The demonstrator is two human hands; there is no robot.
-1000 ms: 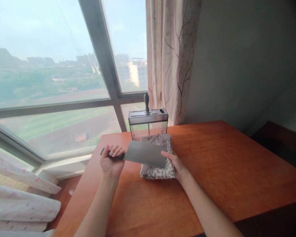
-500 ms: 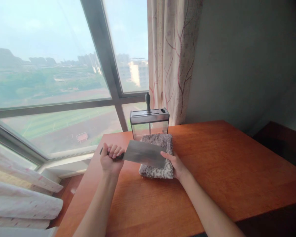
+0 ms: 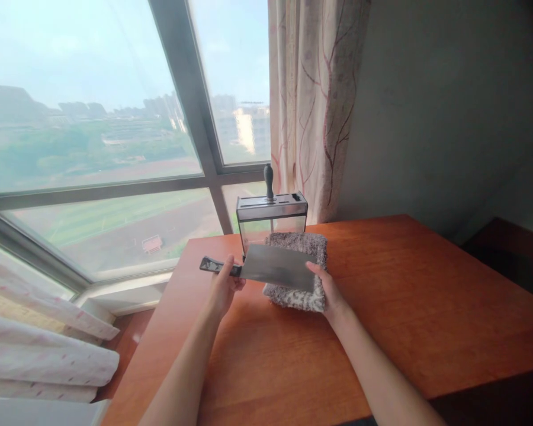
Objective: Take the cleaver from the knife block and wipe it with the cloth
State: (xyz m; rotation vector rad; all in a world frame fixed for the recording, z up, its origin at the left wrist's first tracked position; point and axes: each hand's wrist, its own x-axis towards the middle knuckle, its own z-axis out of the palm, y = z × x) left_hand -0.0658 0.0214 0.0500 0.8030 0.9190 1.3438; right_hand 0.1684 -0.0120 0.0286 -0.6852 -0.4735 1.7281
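Note:
A cleaver [image 3: 279, 267] with a broad grey blade and a black handle is held level between my two hands. My left hand [image 3: 226, 288] grips the handle close to the blade, thumb on top, so the handle's end sticks out to the left. My right hand [image 3: 331, 288] pinches the blade's far end, its thumb on the metal and its fingers out of sight beneath. Behind the blade is a folded, fluffy grey towel [image 3: 296, 241], partly covered by it; the towel's right edge meets my right hand.
A clear-sided knife block [image 3: 272, 207] with a slotted top stands at the table's back edge, another knife's dark handle [image 3: 269, 182] rising from it. The brown wooden table [image 3: 404, 307] reaches far right. Windows and a patterned curtain [image 3: 315, 106] lie behind.
My left hand has slid along the handle toward the blade, baring the handle's end. Cleaver, towel and right hand have shifted slightly right and up in view.

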